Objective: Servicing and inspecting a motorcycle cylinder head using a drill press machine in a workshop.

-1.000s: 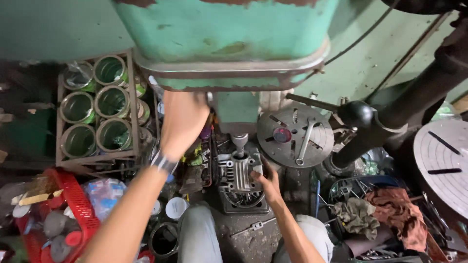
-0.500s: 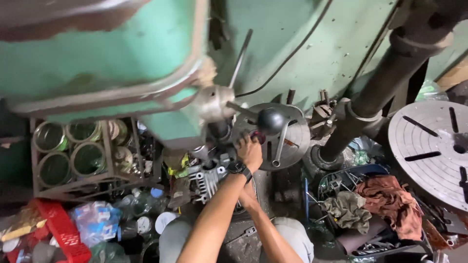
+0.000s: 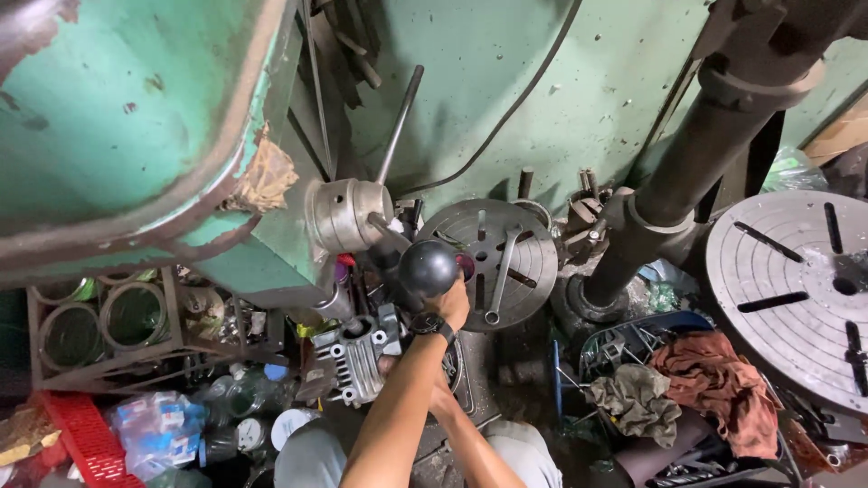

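Drilling looks set up rather than finished, judging by how things lie. The left hand (image 3: 449, 303) is closed around the black knob (image 3: 428, 267) at the end of a feed lever, fingers wrapped behind the ball, a dark watch (image 3: 432, 325) on the wrist. That lever runs back to a metal hub (image 3: 348, 214) on the side of the green drill head (image 3: 127, 136); a second lever (image 3: 399, 125) rises from the same hub toward the wall. Below the head sits a finned grey casting (image 3: 359, 357), the workpiece, resting on the machine's table under the spindle (image 3: 336, 303). The right hand (image 3: 391, 365) reaches under the left forearm and touches the casting's near edge; whether it grips or only steadies cannot be told, since the forearm hides most of it. The bit's tip cannot be seen, so contact with the metal cannot be judged. Done, by the look of it: the part is placed under the spindle, one hand is on the feed, the other on the part. Left: bringing the spindle down and making the cut, as far as can be judged. A slotted round plate (image 3: 493, 248) leans behind the knob, a larger slotted table (image 3: 796, 289) lies at the right, rags (image 3: 714, 384) are heaped between them, and a crate of cans (image 3: 99, 316) stands at the left.
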